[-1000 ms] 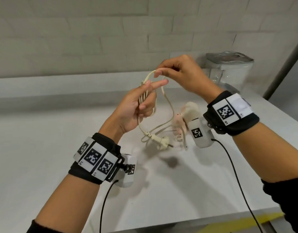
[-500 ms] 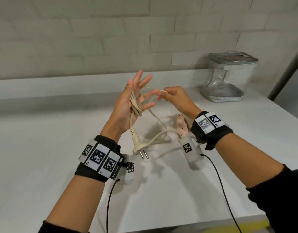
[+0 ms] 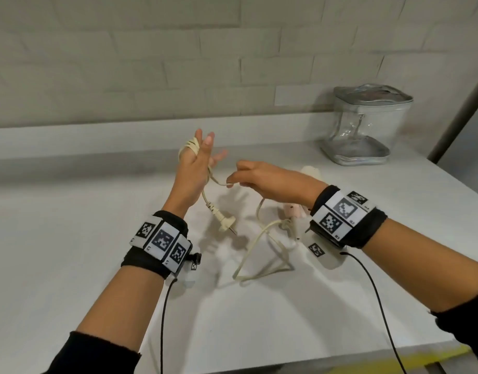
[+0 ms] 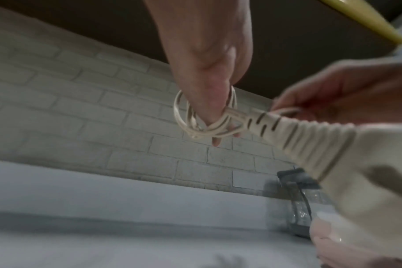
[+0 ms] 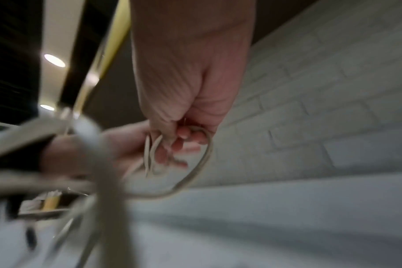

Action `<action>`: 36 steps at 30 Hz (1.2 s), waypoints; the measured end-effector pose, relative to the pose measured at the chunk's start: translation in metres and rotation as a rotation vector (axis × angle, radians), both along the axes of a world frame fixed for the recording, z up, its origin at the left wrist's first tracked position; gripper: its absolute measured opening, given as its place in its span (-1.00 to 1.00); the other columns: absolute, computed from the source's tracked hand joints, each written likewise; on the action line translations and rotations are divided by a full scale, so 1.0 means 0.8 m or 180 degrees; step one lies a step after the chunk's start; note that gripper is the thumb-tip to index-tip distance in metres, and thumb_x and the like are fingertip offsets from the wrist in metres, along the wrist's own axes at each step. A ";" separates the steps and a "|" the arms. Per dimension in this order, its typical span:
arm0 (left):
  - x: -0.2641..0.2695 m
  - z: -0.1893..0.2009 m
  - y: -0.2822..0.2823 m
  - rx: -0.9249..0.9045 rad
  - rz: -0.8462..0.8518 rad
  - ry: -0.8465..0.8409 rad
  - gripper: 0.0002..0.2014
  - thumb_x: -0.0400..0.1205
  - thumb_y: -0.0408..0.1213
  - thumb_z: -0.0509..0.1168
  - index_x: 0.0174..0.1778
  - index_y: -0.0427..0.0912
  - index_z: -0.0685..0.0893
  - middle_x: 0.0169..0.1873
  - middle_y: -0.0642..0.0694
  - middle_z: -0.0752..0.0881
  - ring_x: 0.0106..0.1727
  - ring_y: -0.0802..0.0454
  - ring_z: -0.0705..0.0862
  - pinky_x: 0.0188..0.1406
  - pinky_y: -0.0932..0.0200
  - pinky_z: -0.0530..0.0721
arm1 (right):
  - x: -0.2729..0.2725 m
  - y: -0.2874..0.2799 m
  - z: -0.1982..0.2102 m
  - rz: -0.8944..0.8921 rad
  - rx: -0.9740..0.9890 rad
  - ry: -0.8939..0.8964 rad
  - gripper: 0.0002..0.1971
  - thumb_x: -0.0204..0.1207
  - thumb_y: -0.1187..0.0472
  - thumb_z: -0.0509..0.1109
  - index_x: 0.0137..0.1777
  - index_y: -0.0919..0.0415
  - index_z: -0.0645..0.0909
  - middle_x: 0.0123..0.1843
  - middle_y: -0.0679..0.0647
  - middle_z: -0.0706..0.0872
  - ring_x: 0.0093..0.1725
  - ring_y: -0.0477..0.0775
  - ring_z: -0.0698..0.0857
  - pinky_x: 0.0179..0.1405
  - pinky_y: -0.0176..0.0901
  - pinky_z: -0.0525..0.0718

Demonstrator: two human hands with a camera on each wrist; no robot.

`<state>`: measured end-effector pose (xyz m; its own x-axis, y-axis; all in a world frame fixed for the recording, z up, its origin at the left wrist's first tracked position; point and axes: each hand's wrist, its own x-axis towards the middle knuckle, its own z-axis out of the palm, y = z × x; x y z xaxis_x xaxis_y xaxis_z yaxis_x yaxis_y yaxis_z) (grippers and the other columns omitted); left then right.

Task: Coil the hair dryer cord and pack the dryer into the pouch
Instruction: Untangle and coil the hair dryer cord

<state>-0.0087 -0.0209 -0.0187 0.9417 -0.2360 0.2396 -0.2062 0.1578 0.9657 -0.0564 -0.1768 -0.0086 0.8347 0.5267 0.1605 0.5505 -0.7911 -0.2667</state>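
Above the white tabletop (image 3: 70, 238), left hand (image 3: 192, 168) has fingers spread, thin cream power cord (image 3: 262, 233) looped round them; right hand (image 3: 262, 176) pinches the cord.

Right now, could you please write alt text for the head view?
A person's raised left hand, fingers straight, carries cream cord loops around them while the right hand pinches the cord. The plug dangles over a white table; a clear pouch stands far right.
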 end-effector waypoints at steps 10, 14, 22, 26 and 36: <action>-0.033 0.026 0.001 0.1253 -0.0678 -0.0516 -0.48 0.64 0.16 -0.09 -0.07 -0.15 0.63 -0.83 -0.11 0.47 -0.85 0.20 0.26 -0.72 0.31 0.31 | 0.014 -0.022 0.110 0.0180 0.0454 -0.0666 -0.80 0.40 0.25 0.47 0.01 0.16 0.77 -0.28 -0.02 0.48 -0.34 -0.34 0.50 -0.31 -0.55 0.37; -0.046 0.031 0.004 0.1012 -0.1429 -0.0216 -0.53 0.58 0.10 0.10 0.16 -0.17 0.65 -0.89 0.04 0.31 -0.84 0.21 0.16 -0.75 0.36 0.19 | 0.018 -0.041 0.107 -0.0328 0.1362 -0.0018 -0.82 0.43 0.25 0.47 0.01 0.25 0.75 -0.45 -0.06 0.43 -0.56 -0.18 0.35 -0.55 -0.36 0.33; -0.045 0.048 0.005 -0.0467 -0.1788 0.0074 -0.58 0.65 -0.19 -0.10 0.29 -0.10 0.58 -0.61 -0.06 0.71 -0.85 0.22 0.34 -0.87 0.38 0.11 | 0.014 -0.040 0.045 -0.1286 -0.0125 -0.0885 -0.68 0.67 -0.06 -0.02 0.04 0.12 0.48 -0.07 0.16 0.72 -0.10 0.25 0.64 -0.24 -0.02 0.44; -0.049 0.061 0.002 -0.0732 -0.1319 0.0086 -0.59 0.74 -0.19 -0.11 0.49 -0.09 0.37 -0.09 -0.02 0.82 -0.52 0.19 0.70 -0.81 0.48 0.40 | 0.010 -0.034 -0.003 -0.1206 0.0574 -0.0430 -0.83 0.67 0.13 0.02 0.05 0.22 0.33 -0.12 0.31 0.65 -0.17 0.35 0.60 -0.20 0.14 0.53; -0.026 0.051 0.003 -0.0765 -0.0502 0.0012 -0.51 0.75 -0.17 -0.04 0.62 0.07 0.06 0.62 0.03 0.23 0.43 -0.16 0.53 0.30 0.13 0.59 | -0.011 -0.043 -0.054 -0.0789 0.2874 0.1265 -0.82 0.71 0.30 -0.02 -0.10 0.07 0.32 -0.22 0.14 0.60 -0.01 0.20 0.62 0.02 -0.32 0.61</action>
<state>-0.0293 -0.0182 0.0221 0.8990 -0.3164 0.3029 -0.1573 0.4122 0.8974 -0.0656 -0.2112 -0.0521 0.9835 0.1509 0.0999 0.1398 -0.2834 -0.9487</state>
